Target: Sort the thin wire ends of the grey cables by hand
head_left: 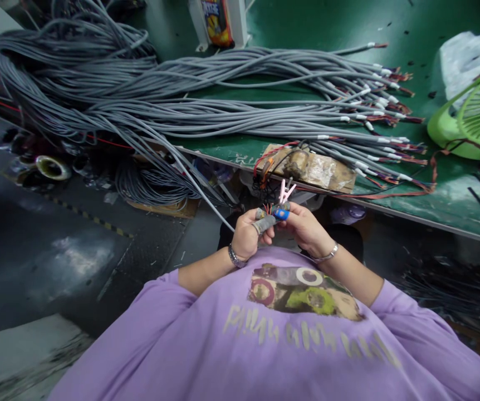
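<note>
My left hand [247,236], its thumb and fingertip wrapped in grey tape, is closed on the end of a grey cable [211,207] that runs down from the bench. Thin coloured wires [268,209] fan out of the cable between my hands. With fingers pinched together, my right hand [307,228] meets the wires; blue tape covers one of its digits. A pink clip [285,192] shows just beyond my fingertips. What exactly the right fingers pinch is too small to make out.
Long bundles of grey cables [231,120] with stripped ends lie across the green bench [327,25]. At the front edge sits a worn wooden block [327,170]. A green fan [474,117] and a plastic bag [469,53] are at the right. Cable coils [152,186] lie below.
</note>
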A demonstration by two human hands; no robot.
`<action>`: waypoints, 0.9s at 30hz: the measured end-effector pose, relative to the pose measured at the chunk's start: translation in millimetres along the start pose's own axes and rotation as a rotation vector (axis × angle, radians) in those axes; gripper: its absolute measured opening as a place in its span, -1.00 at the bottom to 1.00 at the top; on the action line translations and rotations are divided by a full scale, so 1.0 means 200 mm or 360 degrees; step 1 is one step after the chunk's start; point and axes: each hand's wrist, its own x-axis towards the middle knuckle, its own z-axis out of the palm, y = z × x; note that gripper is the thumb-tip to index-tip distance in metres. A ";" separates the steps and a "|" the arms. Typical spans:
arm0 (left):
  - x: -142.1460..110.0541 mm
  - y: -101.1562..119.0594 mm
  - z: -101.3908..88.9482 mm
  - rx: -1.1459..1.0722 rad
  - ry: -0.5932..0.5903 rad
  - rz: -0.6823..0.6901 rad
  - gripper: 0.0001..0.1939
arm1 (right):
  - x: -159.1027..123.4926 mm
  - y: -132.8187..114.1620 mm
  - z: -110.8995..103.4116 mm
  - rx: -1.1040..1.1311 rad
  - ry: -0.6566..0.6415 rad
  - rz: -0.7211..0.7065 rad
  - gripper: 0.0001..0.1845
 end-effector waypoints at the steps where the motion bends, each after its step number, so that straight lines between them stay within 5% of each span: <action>1: 0.00 0.00 0.00 -0.0011 0.0012 0.0000 -0.62 | 0.01 0.00 -0.02 0.0042 -0.0033 0.0012 -0.64; 7: -0.02 0.03 0.00 -0.0110 -0.0019 -0.0001 -0.62 | 0.09 -0.02 -0.12 0.0266 0.0001 0.0150 -0.50; 13: -0.01 0.05 0.04 -0.0082 -0.0136 0.0000 -0.62 | 0.15 -0.08 -0.03 0.0223 0.0011 0.0044 -0.41; 27: 0.02 0.04 0.08 -0.0137 0.0021 0.0043 -0.59 | 0.18 -0.05 0.01 0.0441 0.0097 -0.0035 -0.51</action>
